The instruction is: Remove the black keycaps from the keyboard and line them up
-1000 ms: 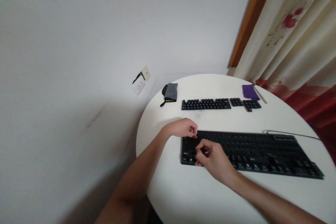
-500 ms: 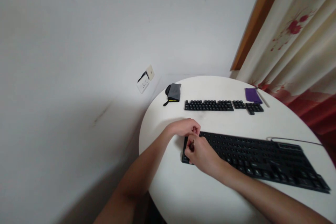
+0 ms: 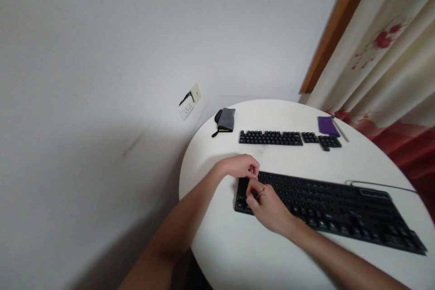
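A black wired keyboard (image 3: 333, 208) lies across the near part of a round white table (image 3: 272, 253). My left hand (image 3: 239, 166) rests curled at the keyboard's top left corner, fingers closed against its edge. My right hand (image 3: 267, 204) sits over the keyboard's left end, fingers pinched on a thin wire tool (image 3: 261, 191) above the leftmost keys. Rows of loose black keycaps (image 3: 270, 137) are laid out at the far side of the table.
A grey and black pouch (image 3: 224, 120) lies at the table's far left. A purple cloth (image 3: 327, 125) sits beside a smaller group of keycaps (image 3: 322, 140). The keyboard cable (image 3: 380, 185) runs right. A wall socket (image 3: 187, 105) and curtain (image 3: 384, 68) stand behind.
My right hand has shifted left along the keyboard's end and now pinches higher, near my left hand. The left hand has stayed in place; the camera drifted slightly.
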### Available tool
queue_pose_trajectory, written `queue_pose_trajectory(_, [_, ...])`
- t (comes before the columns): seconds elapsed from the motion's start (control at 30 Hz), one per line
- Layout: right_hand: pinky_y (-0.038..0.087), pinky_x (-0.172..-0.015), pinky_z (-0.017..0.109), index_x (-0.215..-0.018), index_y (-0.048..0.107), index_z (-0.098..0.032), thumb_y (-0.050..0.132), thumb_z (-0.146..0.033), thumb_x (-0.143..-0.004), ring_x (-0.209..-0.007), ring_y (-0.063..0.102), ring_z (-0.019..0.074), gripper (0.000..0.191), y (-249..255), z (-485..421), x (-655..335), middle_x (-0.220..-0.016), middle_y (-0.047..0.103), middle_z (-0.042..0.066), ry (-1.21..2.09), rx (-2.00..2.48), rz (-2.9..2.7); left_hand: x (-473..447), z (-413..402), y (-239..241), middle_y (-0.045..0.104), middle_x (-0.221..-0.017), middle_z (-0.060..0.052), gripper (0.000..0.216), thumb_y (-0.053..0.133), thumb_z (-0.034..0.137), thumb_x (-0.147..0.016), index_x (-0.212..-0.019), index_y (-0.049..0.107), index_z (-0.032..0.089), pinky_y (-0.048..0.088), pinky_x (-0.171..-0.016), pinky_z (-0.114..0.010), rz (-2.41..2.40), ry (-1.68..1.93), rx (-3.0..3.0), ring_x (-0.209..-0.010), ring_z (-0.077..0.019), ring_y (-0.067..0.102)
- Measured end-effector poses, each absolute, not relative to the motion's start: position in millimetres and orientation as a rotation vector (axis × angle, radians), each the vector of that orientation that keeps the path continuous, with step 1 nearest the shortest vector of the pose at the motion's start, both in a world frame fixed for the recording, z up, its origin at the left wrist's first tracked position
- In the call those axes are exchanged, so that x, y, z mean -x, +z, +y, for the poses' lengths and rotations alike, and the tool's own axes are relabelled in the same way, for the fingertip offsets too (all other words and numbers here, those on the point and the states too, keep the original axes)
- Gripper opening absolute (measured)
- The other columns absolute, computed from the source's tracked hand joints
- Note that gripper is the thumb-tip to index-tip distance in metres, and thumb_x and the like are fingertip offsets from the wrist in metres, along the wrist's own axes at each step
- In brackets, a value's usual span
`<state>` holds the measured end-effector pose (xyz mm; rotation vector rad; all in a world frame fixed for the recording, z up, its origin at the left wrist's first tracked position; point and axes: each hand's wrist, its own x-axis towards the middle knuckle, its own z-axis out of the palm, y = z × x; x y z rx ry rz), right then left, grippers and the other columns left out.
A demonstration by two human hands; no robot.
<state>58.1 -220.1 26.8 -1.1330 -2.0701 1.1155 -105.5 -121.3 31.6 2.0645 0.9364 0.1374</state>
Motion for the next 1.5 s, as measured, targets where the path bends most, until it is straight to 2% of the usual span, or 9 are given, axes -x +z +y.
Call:
queue_pose_trajectory(0.2, [0.035,-0.041,0.02,-0.073,0.044,-0.022,0.045,-0.023,-0.086,-0.041,0.046,0.0096,0.013,6,-221,-60,-0.055,0.052,-0.006,1.563,1.066,-1.57,105,-122,34,0.06,-0.063,0.003,0.005,0.066,0.013,-0.072,-0.075,0.07,0.014,0.035,-0.054,-0.019,0.975,0.1,-2.063,-0.06,-0.0098,0.052])
queue_pose_trajectory(0.3, [0.034,-0.038,0.018,-0.073,0.044,-0.022,0.048,-0.026,-0.085,-0.038,0.047,0.0081,0.014,7,-219,-62,-0.055,0.054,-0.007,1.675,1.001,-1.426,106,-122,37,0.06,-0.064,0.003,0.005,0.066,0.014,-0.073,-0.077,0.07,0.014,0.037,-0.057,-0.019,0.961,0.106,-2.043,-0.062,-0.0103,0.053])
queue_pose_trajectory(0.53, [0.033,-0.036,0.016,-0.07,0.049,-0.02,0.05,-0.024,-0.085,-0.038,0.049,0.0071,0.015,24,-198,-86,-0.058,0.059,-0.004,1.503,1.027,-1.334,101,-125,57,0.069,-0.086,-0.006,0.026,0.057,0.035,-0.089,-0.093,0.069,0.012,0.045,-0.07,-0.024,1.01,0.516,-1.874,-0.079,-0.015,0.06])
queue_pose_trajectory(0.63, [0.033,-0.036,0.017,-0.069,0.049,-0.02,0.051,-0.026,-0.085,-0.038,0.05,0.0076,0.017,28,-184,-98,-0.057,0.06,-0.004,1.415,1.033,-1.284,96,-130,60,0.068,-0.097,-0.008,0.026,0.064,0.035,-0.085,-0.099,0.067,0.013,0.048,-0.079,-0.028,0.936,0.607,-1.825,-0.09,-0.017,0.062])
queue_pose_trajectory(0.77, [0.034,-0.036,0.018,-0.07,0.049,-0.02,0.052,-0.029,-0.086,-0.039,0.052,0.0085,0.018,30,-173,-107,-0.057,0.06,-0.004,1.358,1.006,-1.217,89,-133,55,0.063,-0.112,-0.011,0.042,0.077,0.03,-0.075,-0.111,0.064,0.015,0.05,-0.089,-0.033,0.826,0.66,-1.77,-0.099,-0.0192,0.062])
queue_pose_trajectory(1.03, [0.036,-0.039,0.018,-0.072,0.05,-0.02,0.05,-0.023,-0.086,-0.042,0.052,0.009,0.014,19,-170,-108,-0.059,0.059,-0.004,1.285,1.024,-1.255,79,-134,51,0.067,-0.089,-0.007,0.015,0.069,0.027,-0.084,-0.092,0.073,0.016,0.052,-0.079,-0.03,0.836,0.802,-2.114,-0.084,-0.0166,0.063])
queue_pose_trajectory(1.23, [0.04,-0.043,0.02,-0.071,0.05,-0.021,0.048,-0.02,-0.084,-0.042,0.051,0.0098,0.014,13,-169,-109,-0.057,0.058,-0.005,1.159,1.164,-1.329,79,-135,53,0.069,-0.094,-0.007,0.015,0.064,0.027,-0.088,-0.094,0.075,0.021,0.053,-0.08,-0.03,0.882,0.941,-2.267,-0.087,-0.017,0.065])
queue_pose_trajectory(1.5, [0.039,-0.042,0.021,-0.071,0.049,-0.021,0.049,-0.021,-0.083,-0.042,0.052,0.0107,0.012,7,-163,-110,-0.056,0.058,-0.004,1.171,1.18,-1.334,140,-104,33,0.069,-0.095,-0.008,0.016,0.071,0.031,-0.08,-0.09,0.073,0.018,0.06,-0.074,-0.029,1.252,1.122,-2.104,-0.082,-0.0165,0.068])
